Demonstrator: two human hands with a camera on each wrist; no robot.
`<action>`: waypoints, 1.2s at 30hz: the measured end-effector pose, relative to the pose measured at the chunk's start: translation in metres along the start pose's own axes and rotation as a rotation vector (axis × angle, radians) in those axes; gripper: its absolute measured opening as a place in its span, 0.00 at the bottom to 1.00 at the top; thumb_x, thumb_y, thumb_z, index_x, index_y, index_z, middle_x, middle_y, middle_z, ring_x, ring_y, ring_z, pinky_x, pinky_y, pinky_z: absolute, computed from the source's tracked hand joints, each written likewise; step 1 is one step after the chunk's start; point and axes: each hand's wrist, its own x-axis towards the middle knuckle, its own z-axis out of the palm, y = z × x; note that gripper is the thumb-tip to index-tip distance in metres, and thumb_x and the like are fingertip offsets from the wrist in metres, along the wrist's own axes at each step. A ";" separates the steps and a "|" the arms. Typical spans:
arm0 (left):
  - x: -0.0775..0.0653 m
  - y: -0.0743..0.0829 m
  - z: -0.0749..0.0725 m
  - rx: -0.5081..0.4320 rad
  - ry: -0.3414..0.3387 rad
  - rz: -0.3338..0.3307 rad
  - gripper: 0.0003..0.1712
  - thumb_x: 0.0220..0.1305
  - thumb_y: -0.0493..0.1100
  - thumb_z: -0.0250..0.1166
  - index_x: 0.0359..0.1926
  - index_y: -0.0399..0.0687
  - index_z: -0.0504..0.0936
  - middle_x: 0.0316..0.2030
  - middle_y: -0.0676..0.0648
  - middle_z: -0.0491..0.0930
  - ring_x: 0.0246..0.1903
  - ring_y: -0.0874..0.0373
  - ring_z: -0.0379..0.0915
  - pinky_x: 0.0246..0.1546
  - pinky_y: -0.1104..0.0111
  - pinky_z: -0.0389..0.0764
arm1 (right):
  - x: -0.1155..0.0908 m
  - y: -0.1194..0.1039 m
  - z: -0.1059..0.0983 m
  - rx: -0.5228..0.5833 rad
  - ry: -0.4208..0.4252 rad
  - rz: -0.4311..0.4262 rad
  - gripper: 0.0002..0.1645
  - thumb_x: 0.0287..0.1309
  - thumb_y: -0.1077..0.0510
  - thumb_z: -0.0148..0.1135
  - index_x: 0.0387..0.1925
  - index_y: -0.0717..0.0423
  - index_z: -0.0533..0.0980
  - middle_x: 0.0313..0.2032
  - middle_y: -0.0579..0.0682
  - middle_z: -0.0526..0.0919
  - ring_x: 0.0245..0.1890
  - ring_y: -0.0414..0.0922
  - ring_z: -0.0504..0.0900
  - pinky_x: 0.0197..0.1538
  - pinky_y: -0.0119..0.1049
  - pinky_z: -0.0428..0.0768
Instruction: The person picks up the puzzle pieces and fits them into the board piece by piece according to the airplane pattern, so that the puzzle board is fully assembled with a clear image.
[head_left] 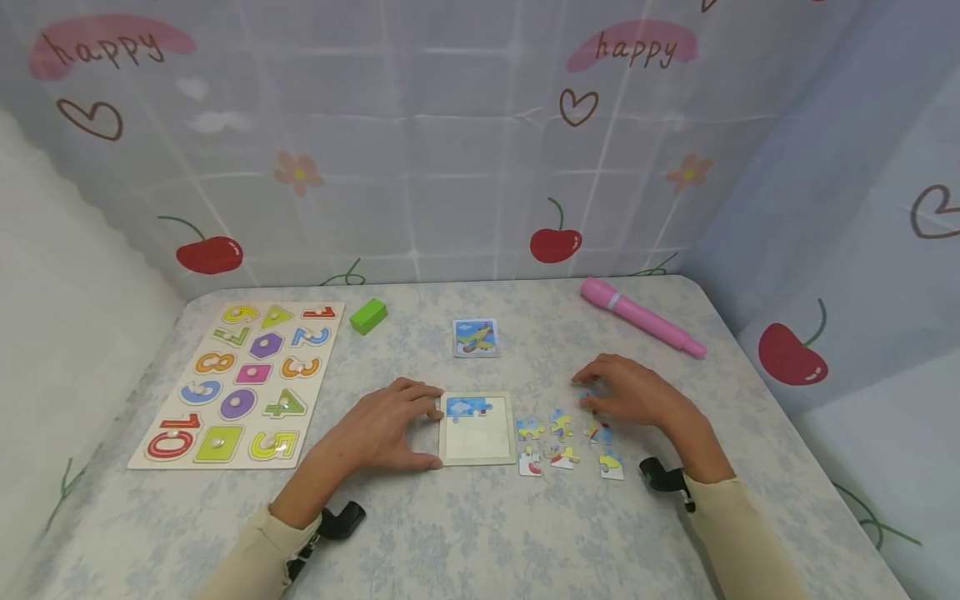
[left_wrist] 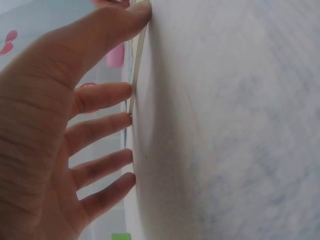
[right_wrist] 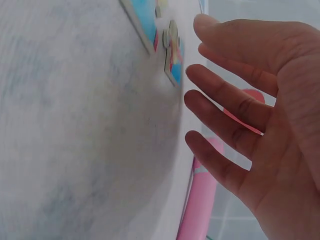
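Note:
A square wooden puzzle tray (head_left: 477, 457) lies flat at the middle of the table, with joined blue sky pieces (head_left: 467, 407) along its upper left. My left hand (head_left: 384, 427) rests at the tray's left side, thumb and index fingertips touching its edge, the other fingers spread on the table in the left wrist view. Several loose jigsaw pieces (head_left: 562, 457) lie right of the tray. Over the farther ones is my right hand (head_left: 628, 392), its thumb beside a blue piece (head_left: 587, 400) partly hidden under it. The right wrist view shows those fingers (right_wrist: 225, 95) apart, holding nothing.
Behind the tray lies a small airplane picture card (head_left: 476, 338). A number-and-shape board (head_left: 225, 392) covers the table's left side, with a green block (head_left: 368, 317) near its far corner. A pink cylindrical stick (head_left: 645, 318) lies at the far right. Patterned curtains (head_left: 450, 167) surround the table.

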 end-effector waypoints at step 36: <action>0.000 0.000 0.000 -0.003 -0.005 -0.001 0.36 0.54 0.71 0.79 0.57 0.56 0.89 0.70 0.51 0.78 0.67 0.50 0.73 0.56 0.51 0.83 | 0.016 -0.029 0.007 -0.043 0.007 -0.096 0.17 0.61 0.46 0.80 0.51 0.38 0.89 0.48 0.37 0.85 0.50 0.42 0.80 0.54 0.48 0.83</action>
